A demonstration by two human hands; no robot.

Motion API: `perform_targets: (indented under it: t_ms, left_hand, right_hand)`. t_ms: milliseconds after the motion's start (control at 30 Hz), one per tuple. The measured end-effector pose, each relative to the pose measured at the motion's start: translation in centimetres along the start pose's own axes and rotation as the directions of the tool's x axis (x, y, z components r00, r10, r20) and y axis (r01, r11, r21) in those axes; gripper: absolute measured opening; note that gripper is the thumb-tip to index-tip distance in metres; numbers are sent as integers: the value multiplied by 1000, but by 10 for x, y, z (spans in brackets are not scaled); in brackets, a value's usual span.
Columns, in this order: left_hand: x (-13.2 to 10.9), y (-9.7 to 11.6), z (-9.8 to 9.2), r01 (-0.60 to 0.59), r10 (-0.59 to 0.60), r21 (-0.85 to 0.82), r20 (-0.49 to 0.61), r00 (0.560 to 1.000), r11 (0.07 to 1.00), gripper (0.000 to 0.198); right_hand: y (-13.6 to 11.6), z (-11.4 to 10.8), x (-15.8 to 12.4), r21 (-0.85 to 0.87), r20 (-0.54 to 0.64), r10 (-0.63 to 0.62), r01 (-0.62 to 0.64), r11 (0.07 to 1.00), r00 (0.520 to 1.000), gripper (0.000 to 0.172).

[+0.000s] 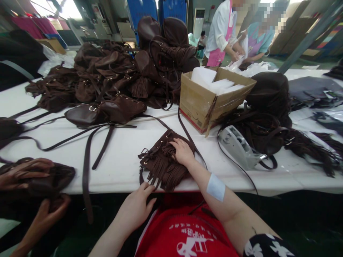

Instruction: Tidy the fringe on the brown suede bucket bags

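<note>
Right hand [182, 151] presses the fringed bag [163, 169], fingers apart; left hand [135, 208], fingers open, touches its near fringe. Smoothing, likely; lifting needs a grasp.

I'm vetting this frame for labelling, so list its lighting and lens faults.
Head view: the window at top left is blown out. Wide-angle distortion bows the table edge. The brown bag pile loses detail in its dark folds, and under the table is near black. The right hand, left hand and fringed bag are sharp.
</note>
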State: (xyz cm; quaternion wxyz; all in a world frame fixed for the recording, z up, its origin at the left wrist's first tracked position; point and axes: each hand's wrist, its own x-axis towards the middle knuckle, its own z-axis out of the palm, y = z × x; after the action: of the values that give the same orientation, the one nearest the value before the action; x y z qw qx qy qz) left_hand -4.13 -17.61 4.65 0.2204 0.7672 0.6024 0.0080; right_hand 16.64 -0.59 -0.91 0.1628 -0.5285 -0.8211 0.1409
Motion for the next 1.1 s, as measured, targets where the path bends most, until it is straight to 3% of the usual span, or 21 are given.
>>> perform_targets:
  t_ms: [367,700,933,1000,1100]
  left_hand:
    - [-40,0,16,-3,4,-131,7,1000,991,17]
    - [-34,7,0,1,-6,-241,-17,1000,971,17]
    - [-55,10,10,-4,24,-270,70,997,963,29]
    - [-56,2,13,10,-7,-303,11,1000,953,30]
    - [-38,-15,11,-4,-42,-256,-173,984,967,28]
  right_hand:
    - [-4,-5,0,16,-37,19,-18,1000,999,49]
    - [-3,-3,-1,59,-22,19,-18,998,1000,53]
    - [0,2,6,26,-47,55,-53,998,997,50]
    - [0,3,6,12,-51,47,-47,999,998,50]
    - [-1,4,5,-6,-62,36,-37,999,997,49]
